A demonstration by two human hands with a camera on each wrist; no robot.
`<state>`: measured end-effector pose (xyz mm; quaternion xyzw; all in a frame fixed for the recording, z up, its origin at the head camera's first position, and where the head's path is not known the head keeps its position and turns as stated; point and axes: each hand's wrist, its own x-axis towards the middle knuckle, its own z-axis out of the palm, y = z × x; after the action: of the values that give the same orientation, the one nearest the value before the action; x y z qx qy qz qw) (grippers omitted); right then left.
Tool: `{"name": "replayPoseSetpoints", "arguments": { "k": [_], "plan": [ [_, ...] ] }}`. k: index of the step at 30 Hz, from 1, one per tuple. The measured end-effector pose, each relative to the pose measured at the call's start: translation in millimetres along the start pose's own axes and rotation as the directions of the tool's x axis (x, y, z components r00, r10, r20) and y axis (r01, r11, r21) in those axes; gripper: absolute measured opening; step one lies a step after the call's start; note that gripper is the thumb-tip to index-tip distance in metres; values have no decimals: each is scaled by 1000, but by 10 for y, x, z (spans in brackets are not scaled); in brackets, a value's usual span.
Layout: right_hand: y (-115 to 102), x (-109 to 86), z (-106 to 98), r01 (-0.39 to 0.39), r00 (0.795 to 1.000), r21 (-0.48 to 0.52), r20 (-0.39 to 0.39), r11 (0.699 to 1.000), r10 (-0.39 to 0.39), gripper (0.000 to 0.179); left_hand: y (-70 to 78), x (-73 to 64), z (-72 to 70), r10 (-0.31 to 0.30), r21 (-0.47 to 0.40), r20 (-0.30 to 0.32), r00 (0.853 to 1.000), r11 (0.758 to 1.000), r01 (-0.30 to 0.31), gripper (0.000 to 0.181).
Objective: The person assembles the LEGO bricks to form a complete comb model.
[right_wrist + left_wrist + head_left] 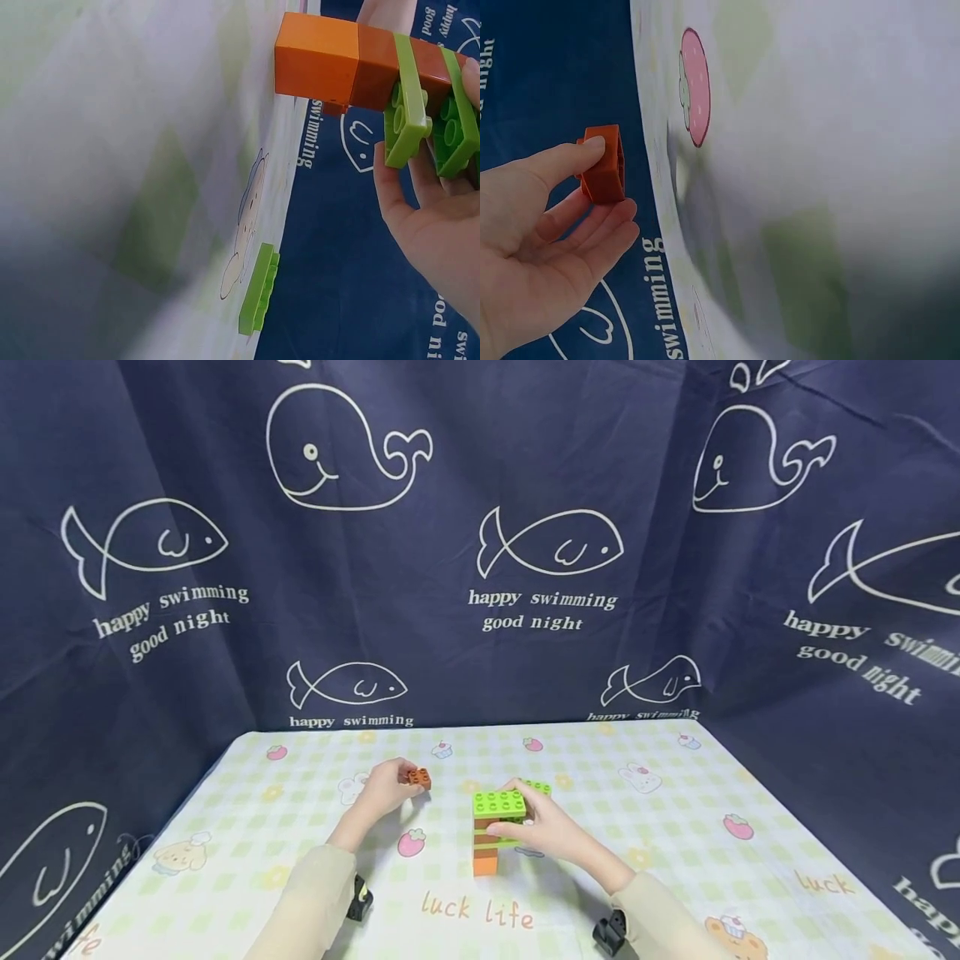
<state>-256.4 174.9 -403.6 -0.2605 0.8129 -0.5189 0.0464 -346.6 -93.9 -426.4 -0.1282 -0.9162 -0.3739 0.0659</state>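
Observation:
My left hand [385, 789] pinches a small reddish-brown toy building brick [604, 166] between thumb and fingers. In the left wrist view the brick is held off the tablecloth, its hollow underside turned toward the table. My right hand [551, 825] grips the upper part of a brick tower [485, 862]. An orange brick [316, 58] forms its bottom; brown bricks alternate above it with thin lime-green plates [407, 105] that jut out toward the right palm. Another green studded plate [498, 802] tops it. Whether the base touches the cloth, I cannot tell.
A loose green plate [260, 291] lies on the table behind my right hand, partly hidden in the head view. The patterned tablecloth [300, 827] reaches back to a dark blue fish-print curtain [450, 568] that surrounds the table.

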Motion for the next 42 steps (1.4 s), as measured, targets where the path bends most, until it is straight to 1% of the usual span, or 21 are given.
{"name": "replayPoseSetpoints", "arguments": {
  "k": [7,11,15,22,27,29,36,42],
  "plan": [
    [-245,-66,-30,1,1000,17,5,1000,-1,30,110,-51,-2,30,-71,-17,999,997,-31,33],
    [-287,-77,-29,-8,1000,15,6,1000,8,31,159,-89,-3,55,-97,-30,998,994,-58,33],
    [-278,-76,-24,-9,1000,21,5,1000,9,30,216,-128,-13,78,-104,-53,996,991,-83,32],
    [-36,-10,-13,-9,1000,7,1,1000,9,32,335,-181,-36,117,-134,-84,990,983,-128,31],
    [21,2,-16,-4,1000,8,4,1000,4,33,393,-211,-30,139,-168,-83,987,974,-151,31],
    [23,2,-15,-3,1000,11,4,1000,3,34,412,-225,-26,147,-174,-83,986,972,-160,31],
    [-9,-3,3,-35,999,7,2,999,35,32,526,-279,-51,158,-193,-80,984,966,-171,31],
    [-220,-55,-1,-19,1000,27,16,999,19,30,675,-334,-103,191,-239,-76,979,949,-204,32]
  ]
}}
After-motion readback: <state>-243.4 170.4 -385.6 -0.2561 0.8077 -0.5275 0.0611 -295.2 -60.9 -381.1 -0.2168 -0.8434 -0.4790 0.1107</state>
